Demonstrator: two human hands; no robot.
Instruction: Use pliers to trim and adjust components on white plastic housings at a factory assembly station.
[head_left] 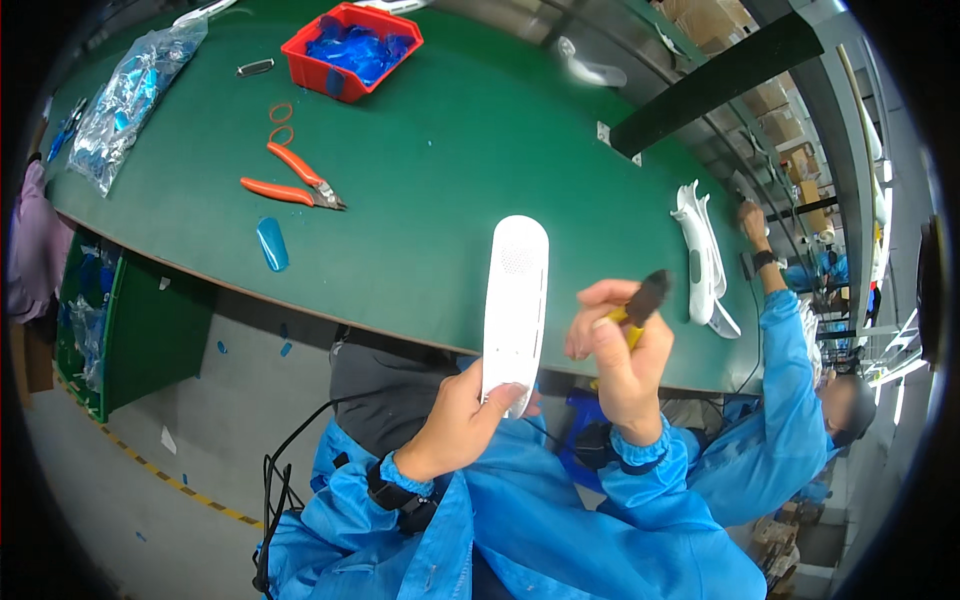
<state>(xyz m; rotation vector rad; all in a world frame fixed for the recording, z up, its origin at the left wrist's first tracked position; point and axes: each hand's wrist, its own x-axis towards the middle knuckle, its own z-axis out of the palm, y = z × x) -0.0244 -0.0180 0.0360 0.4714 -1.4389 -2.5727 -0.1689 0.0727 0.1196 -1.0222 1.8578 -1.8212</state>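
My left hand (452,422) grips the lower end of a long white plastic casing (515,310), thumb on its face. The casing stands nearly lengthwise to me, with a rounded top, a patch of tiny holes and a narrow slot along its right side. Just right of it, my right hand (628,365) is closed round yellow-handled pliers (652,296). Their dark head points up, blurred, apart from the casing. Farther left on the green table (420,170) lie orange-handled cutters (300,183) with spread handles, beside a blue film piece (271,244).
A red bin (345,90) of blue film stands at the far side, near two orange rings (281,124). A clear bag (135,100) lies far left. White curved parts (703,255) rest on the right, below a dark post (715,85). A co-worker (775,420) reaches in there.
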